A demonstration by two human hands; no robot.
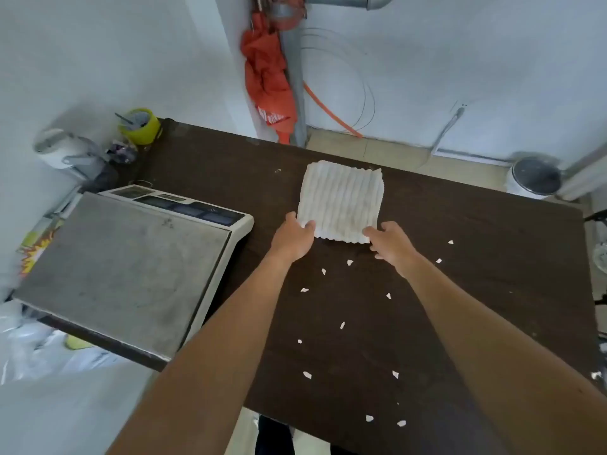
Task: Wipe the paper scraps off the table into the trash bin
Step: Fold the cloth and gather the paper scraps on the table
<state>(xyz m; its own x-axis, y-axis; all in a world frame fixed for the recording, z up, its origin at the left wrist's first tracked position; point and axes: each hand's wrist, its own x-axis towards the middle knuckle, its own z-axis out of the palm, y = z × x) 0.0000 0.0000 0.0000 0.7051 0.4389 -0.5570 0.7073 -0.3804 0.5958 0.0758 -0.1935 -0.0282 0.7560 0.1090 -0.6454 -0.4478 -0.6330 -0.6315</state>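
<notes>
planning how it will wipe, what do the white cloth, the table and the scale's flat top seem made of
The cloth: soft textile, white and matte, with raised ribs, perhaps microfibre or cotton. The table: dark brown wood or wood-look laminate, dull, with faint grain and scuffs. The scale top: probably stainless steel, grey brushed sheen, smudged.

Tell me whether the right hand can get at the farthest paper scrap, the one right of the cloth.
Probably yes. That scrap lies on bare table just right of the right hand, with nothing between, though the hand is gripping the cloth.
</notes>
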